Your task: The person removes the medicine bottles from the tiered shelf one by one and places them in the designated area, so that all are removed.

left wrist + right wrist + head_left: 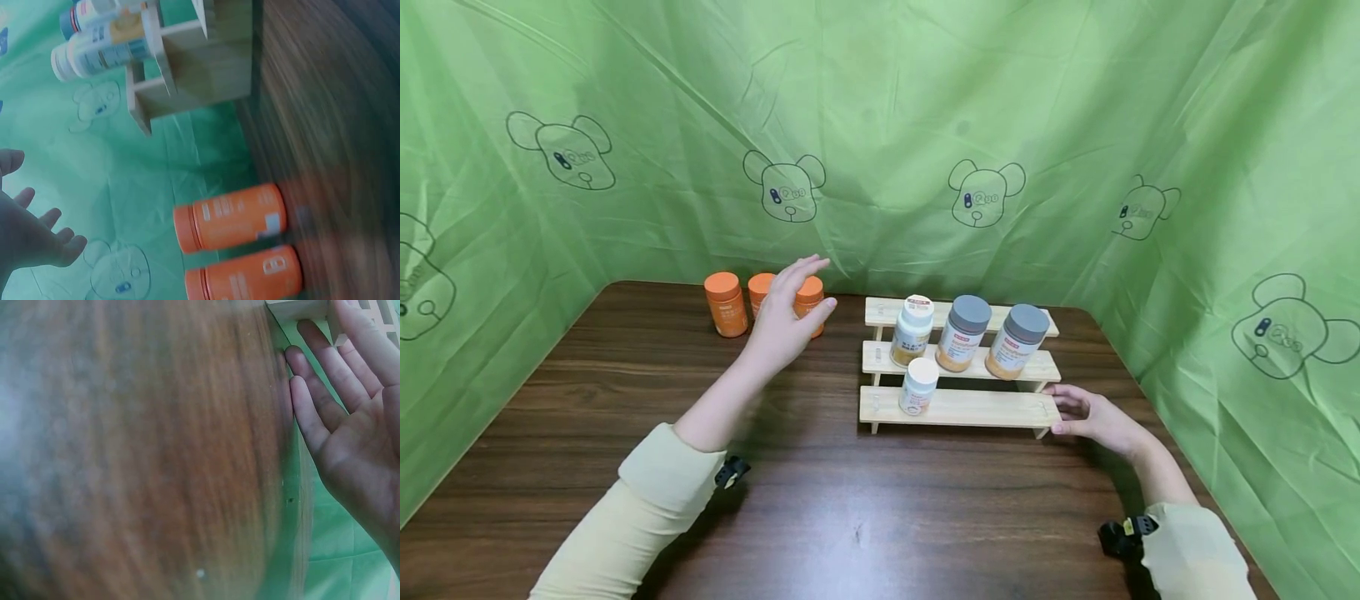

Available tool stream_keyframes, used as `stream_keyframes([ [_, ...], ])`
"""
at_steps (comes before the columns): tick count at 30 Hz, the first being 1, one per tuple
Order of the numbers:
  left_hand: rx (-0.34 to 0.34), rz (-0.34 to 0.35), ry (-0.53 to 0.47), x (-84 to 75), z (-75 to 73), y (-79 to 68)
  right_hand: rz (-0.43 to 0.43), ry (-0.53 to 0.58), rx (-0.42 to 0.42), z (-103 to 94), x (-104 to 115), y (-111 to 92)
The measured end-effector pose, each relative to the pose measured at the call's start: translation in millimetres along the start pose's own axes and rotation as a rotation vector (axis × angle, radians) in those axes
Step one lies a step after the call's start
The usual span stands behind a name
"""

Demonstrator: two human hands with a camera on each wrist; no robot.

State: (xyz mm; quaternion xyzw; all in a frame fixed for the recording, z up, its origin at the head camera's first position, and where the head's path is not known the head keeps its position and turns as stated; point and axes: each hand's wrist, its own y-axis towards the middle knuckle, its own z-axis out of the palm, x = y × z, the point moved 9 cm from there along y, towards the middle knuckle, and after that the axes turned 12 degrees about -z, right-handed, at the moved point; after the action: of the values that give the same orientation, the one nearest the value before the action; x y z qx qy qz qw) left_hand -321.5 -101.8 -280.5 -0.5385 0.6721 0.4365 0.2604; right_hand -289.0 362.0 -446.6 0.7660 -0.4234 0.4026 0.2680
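Observation:
My left hand is raised in front of orange bottles, thumb and fingers spread, holding nothing. It partly covers the middle orange bottle and the right orange bottle; the left orange bottle shows whole. At the right end of a three-tier wooden rack, my right hand has its thumb at the front corner and its fingers loosely extended by the end. On the middle tier stand a white bottle and two grey-capped bottles, one beside the other. A small white bottle stands on the lowest tier.
Everything stands on a dark wooden table. A green curtain with printed bear heads encloses its back and sides, close behind the bottles and rack. A black wrist device sits at the right sleeve.

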Motion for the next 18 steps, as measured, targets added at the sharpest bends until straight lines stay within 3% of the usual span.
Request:
stream_keyframes([
  [18, 0.130, 0.083, -0.074, -29.9, 66.5, -6.4, 0.043, 0.016, -0.001, 0.3, -3.3, 0.0],
])
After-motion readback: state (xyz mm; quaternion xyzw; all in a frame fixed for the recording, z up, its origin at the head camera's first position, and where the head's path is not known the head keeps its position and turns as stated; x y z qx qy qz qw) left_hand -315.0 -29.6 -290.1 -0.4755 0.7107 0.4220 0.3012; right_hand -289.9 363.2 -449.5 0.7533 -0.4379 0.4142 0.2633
